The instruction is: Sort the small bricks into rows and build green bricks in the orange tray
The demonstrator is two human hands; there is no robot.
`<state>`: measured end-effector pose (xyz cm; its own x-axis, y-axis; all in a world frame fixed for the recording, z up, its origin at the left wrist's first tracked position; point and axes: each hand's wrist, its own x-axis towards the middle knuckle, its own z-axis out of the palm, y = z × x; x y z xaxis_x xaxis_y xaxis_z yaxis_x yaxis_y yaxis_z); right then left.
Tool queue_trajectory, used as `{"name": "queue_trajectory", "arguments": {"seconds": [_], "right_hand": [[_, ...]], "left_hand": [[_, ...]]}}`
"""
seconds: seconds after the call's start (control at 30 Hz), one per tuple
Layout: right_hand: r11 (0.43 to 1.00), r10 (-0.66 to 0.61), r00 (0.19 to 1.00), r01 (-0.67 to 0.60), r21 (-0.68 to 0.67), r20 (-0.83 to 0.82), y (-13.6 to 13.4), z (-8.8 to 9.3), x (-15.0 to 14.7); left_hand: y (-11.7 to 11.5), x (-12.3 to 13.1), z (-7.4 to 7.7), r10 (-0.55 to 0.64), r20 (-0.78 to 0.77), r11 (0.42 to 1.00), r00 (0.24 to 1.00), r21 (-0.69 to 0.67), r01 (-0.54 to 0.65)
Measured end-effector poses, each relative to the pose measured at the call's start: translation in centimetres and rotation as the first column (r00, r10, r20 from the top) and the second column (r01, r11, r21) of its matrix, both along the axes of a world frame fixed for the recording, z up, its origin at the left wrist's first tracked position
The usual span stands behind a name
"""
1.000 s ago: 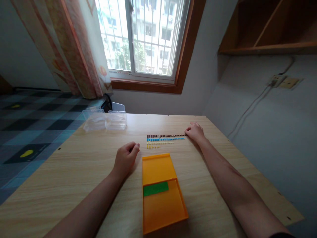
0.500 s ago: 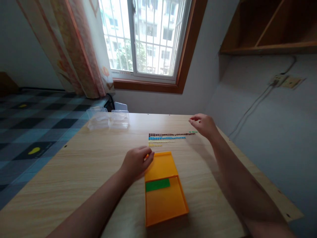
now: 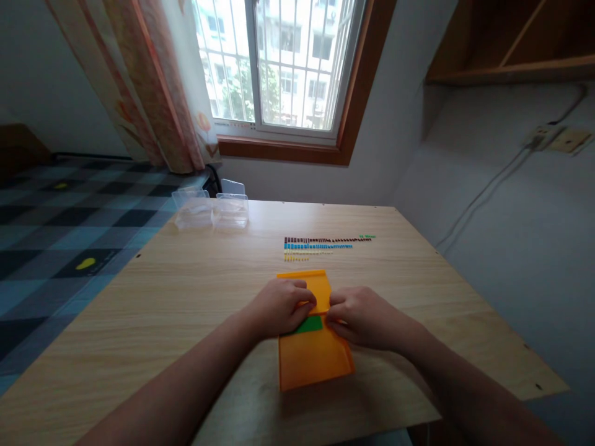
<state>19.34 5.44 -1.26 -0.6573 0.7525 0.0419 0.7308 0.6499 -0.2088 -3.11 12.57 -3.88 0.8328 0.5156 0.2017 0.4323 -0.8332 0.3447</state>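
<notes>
An orange plastic box [image 3: 316, 362] lies on the table in two shallow halves, with a strip or ridge between them. A flat green piece [image 3: 310, 324] rests in the nearer half along that ridge, partly covered by my left hand [image 3: 286, 306]. This hand is closed over the box's left side, fingertips curled near the ridge. My right hand [image 3: 360, 316] is closed too, its fingertips at the box's right edge by the ridge. Whatever either hand pinches is hidden or too small to name.
Beyond the box run rows of tiny pieces: dark brown [image 3: 320, 240], blue [image 3: 318, 246] and yellow [image 3: 296, 259], with a few green bits [image 3: 367, 236] at the far right. Clear plastic containers [image 3: 230, 210] stand at the back left. A wooden shelf [image 3: 511, 71] hangs on the right wall.
My right hand has come back from the far right end of the rows to the box. My left hand has moved from the box's far left edge onto its middle.
</notes>
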Motion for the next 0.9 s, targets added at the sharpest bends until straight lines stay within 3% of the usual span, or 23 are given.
{"name": "queue_trajectory", "arguments": {"seconds": [0.27, 0.4, 0.57, 0.73, 0.9], "right_hand": [[0.997, -0.048, 0.996, 0.043, 0.065, 0.078, -0.2, -1.6, -0.6], [0.997, -0.054, 0.998, 0.054, 0.058, 0.012, -0.3, -1.2, 0.0], [1.000, 0.021, 0.998, -0.020, 0.017, -0.053, -0.4, -0.5, 1.0], [0.999, 0.052, 0.998, -0.052, 0.013, -0.020, -0.2, -1.0, 0.9], [1.000, 0.004, 1.000, -0.004, 0.024, -0.002, -0.1, -1.5, 0.4]], "left_hand": [[0.1, 0.0, 0.1, -0.033, -0.017, 0.999, 0.999, -0.028, 0.032], [0.2, 0.0, -0.2, -0.038, 0.002, 0.999, 0.999, -0.030, 0.038], [0.2, 0.0, -0.2, -0.034, -0.002, 0.999, 0.999, -0.021, 0.034], [0.2, 0.0, -0.2, -0.028, -0.018, 1.000, 0.999, -0.010, 0.028], [0.2, 0.0, -0.2, -0.028, -0.016, 1.000, 0.999, -0.013, 0.028]]}}
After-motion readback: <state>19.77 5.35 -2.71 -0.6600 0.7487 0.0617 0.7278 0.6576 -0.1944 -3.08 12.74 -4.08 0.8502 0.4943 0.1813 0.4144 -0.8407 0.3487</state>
